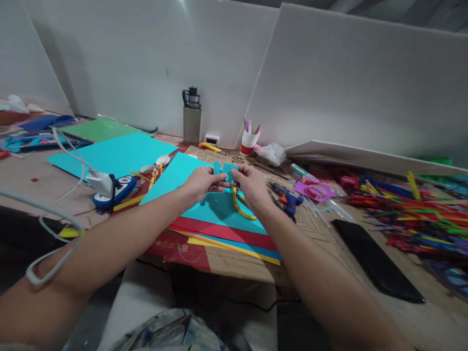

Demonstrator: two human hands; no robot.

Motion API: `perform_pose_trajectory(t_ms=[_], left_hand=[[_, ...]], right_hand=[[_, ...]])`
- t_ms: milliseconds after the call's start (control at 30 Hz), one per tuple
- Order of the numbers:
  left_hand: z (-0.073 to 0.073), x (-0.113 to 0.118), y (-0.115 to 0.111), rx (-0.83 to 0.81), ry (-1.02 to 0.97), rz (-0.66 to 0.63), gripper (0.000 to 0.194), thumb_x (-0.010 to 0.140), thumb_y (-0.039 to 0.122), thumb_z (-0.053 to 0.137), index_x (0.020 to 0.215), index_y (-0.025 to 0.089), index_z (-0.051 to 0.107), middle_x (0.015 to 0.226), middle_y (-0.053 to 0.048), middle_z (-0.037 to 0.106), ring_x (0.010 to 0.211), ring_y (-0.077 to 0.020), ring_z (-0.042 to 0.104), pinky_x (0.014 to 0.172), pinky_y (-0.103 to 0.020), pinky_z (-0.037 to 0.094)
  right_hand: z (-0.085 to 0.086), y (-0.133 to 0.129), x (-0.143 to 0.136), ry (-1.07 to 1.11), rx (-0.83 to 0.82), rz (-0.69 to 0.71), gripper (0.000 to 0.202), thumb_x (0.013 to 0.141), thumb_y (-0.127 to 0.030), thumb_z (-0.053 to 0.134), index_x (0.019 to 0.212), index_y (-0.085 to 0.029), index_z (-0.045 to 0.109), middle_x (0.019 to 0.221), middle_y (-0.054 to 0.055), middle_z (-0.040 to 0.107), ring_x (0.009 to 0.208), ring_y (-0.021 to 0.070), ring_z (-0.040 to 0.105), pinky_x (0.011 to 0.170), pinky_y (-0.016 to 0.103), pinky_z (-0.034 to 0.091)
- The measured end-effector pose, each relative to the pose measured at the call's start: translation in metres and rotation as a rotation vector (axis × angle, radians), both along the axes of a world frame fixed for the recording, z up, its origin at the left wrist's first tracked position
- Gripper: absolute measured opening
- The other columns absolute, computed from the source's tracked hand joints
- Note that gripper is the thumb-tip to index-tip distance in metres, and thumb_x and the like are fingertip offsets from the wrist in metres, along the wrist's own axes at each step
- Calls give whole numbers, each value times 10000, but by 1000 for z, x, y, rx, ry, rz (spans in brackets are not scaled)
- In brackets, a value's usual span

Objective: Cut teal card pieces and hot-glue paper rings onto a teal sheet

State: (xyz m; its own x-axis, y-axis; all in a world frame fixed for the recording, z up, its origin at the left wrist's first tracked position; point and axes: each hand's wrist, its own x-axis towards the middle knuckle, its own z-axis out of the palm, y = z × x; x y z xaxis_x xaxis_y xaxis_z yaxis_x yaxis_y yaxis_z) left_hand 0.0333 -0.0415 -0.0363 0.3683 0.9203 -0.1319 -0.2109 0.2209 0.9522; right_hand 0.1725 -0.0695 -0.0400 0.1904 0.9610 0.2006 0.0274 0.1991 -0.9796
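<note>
Sitting between both pinching hands, left [202,184] and right [249,181], the turquoise piece [227,170] touches their fingertips.

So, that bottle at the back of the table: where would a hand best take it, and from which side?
Probably around the body of the bottle, below its lid, from the front: it stands upright, straight-sided, with the white board behind it.

White boards [153,63] rise behind the bench [237,268] from ten to two o'clock; a pale glare tops the one near twelve.
</note>
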Motion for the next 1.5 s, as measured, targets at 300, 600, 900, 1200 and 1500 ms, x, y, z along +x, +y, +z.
perform_pose_trajectory(t_ms=[300, 600, 900, 1200, 1500], left_hand=[[-1, 2, -1, 6, -66, -12, 157, 850, 84, 614, 728, 114, 518, 699, -49, 666, 653, -151, 704, 551, -217, 544], [0, 1, 1, -16, -40, 15, 134, 842, 63, 608, 723, 107, 562, 691, -48, 682, 636, -139, 701, 509, -184, 521], [-1, 0, 0, 47, 16, 28, 116, 792, 75, 679, 737, 104, 581, 677, -52, 675, 630, -149, 696, 531, -208, 526], [1, 2, -4, 82, -32, -57, 65, 844, 90, 617, 780, 83, 616, 730, -54, 679, 636, -139, 698, 525, -198, 533], [1, 1, 0, 4, -112, -84, 76, 836, 100, 637, 777, 82, 591, 714, -47, 668, 658, -149, 713, 514, -168, 544]], right_hand=[[-4, 4, 2, -5, -56, -45, 168, 699, -336, 612, 680, -192, 529, 554, -57, 497, 526, 91, 495, 540, 238, 437], [-3, 1, 0, -13, -11, -12, 148, 740, -325, 587, 748, -201, 507, 569, -60, 509, 536, 95, 504, 551, 242, 439], [-4, 5, 3, -63, 27, -1, 193, 694, -346, 634, 794, -191, 574, 574, -65, 519, 520, 89, 491, 535, 234, 398], [-2, 6, 5, 111, -64, 60, 269, 637, -373, 713, 699, -192, 525, 553, -73, 476, 527, 79, 457, 555, 238, 431], [0, 7, 8, 267, -92, 176, 410, 497, -404, 825, 684, -188, 530, 536, -83, 474, 515, 63, 416, 495, 208, 424]])
